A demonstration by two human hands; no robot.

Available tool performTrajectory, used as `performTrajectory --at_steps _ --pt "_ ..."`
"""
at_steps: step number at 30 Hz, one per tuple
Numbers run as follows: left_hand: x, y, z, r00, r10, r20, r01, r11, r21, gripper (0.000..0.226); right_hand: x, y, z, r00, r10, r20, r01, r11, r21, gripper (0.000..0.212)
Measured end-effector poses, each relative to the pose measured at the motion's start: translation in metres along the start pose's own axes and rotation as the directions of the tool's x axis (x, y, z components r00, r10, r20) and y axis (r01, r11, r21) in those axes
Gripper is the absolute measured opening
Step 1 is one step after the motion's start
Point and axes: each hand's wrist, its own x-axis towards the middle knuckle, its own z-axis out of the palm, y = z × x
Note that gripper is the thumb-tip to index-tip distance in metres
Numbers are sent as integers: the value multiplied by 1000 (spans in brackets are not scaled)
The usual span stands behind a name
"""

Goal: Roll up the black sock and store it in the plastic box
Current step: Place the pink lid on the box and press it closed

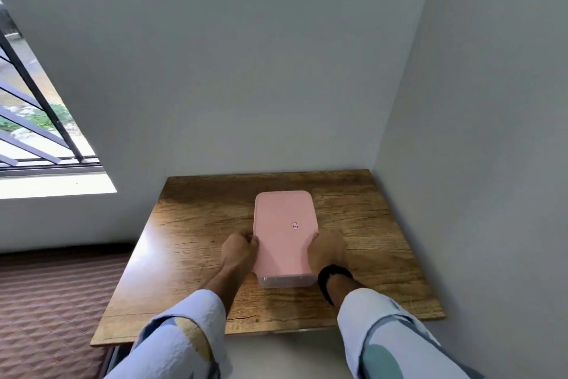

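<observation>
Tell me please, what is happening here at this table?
A person stands at a wooden table in a corner and has both hands on a plastic box with a pink lid. The left hand grips the lid's left edge and the right hand its right edge. The lid is on the box. No sock is visible, so I cannot tell whether it is already inside. A black band sits on the right wrist.

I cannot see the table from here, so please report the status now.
Left hand and right hand grip the sides of the clear plastic box with pink lid. Lid on. Black sock not visible. Wooden table otherwise bare.
</observation>
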Motion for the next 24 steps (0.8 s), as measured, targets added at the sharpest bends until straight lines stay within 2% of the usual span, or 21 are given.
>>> performTrajectory --at_steps 7,11,13,16,19,22,24 --pt "10 11 5 999 -32 4 31 996 85 34 18 6 7 991 14 134 -43 974 222 36" --pt "24 19 11 997 26 76 -42 976 212 65 41 1 12 984 -73 160 27 963 270 37" --pt "35 20 13 998 26 62 -41 967 253 68 56 -2 17 986 -95 136 54 959 278 39" --pt "47 17 18 993 116 -27 -100 931 352 56 81 -10 22 987 -129 94 102 964 247 40" --pt "52 10 23 974 213 -78 -164 900 404 43 100 -17 25 984 -163 67 136 943 304 39" --pt "57 8 26 962 262 -80 -195 860 471 35 108 -16 32 992 -121 32 101 926 365 35" --pt "66 11 23 953 300 -52 -225 811 541 30 113 -16 33 992 -107 64 74 918 391 28"
